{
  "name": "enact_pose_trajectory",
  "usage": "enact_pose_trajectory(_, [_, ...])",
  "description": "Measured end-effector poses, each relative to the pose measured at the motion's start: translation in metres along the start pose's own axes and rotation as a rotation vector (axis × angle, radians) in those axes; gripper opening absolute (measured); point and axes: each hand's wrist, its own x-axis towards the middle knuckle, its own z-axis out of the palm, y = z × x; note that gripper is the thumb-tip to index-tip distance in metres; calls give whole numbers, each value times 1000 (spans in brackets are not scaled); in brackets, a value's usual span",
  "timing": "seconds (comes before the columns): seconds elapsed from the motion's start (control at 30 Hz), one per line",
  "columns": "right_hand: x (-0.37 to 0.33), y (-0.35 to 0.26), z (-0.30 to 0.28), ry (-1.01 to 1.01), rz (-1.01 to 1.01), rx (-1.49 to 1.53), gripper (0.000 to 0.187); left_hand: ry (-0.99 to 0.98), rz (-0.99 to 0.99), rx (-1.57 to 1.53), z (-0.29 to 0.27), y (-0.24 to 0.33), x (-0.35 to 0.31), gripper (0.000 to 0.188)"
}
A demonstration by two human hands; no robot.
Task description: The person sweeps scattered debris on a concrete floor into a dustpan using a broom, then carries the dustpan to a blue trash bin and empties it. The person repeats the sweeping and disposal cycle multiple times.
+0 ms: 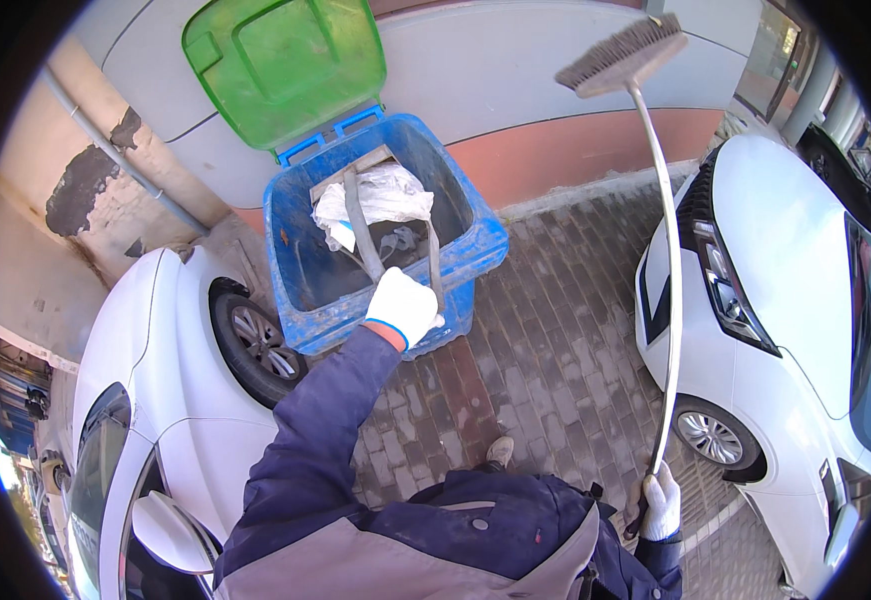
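Note:
My left hand (403, 307), in a white glove with a blue cuff edge, reaches over the front rim of a blue wheeled bin (485, 250). Its fingers are closed round a long grey strip-like handle (363, 225) that runs down into the bin. A second thin strip shows to its right; the full shape of this tool is unclear. White crumpled plastic (385, 195) lies against the strips inside the bin. At the lower right, my gloved right hand (661, 505) grips a broom (671, 250) near its handle end. The broom stands bristles up.
The bin's green lid (290, 65) is swung back against a grey and reddish wall (575, 150). White cars flank me, one at the left (190, 360) and one at the right (780, 270). Brick paving (545, 350) lies between them. A pipe (120, 160) runs down the peeling left wall.

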Motion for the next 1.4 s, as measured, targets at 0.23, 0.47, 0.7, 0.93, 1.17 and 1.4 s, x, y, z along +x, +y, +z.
enact_pose_trajectory(0.23, [38, -34, 51, -119, 35, -578, 35, -57, 44, 51, -10, -6, -5, 42])
enact_pose_trajectory(0.47, [47, -53, 37, -158, -200, -1163, 36, -130, 68, 84, -4, -10, -8, 42])
enact_pose_trajectory(0.7, [28, -69, 31, -49, -22, -1003, 39, -96, 63, 45, -2, -33, -11, 47])
enact_pose_trajectory(0.93, [57, -60, 59, -141, -217, -1285, 40, -54, -6, 11, 5, -47, -11, 46])
enact_pose_trajectory(1.17, [46, -98, 40, -121, -152, -1180, 41, -169, 67, 105, 8, -42, -10, 46])
enact_pose_trajectory(1.4, [50, -79, 63, -149, -218, -1165, 41, -168, 63, 134, 22, -32, -18, 39])
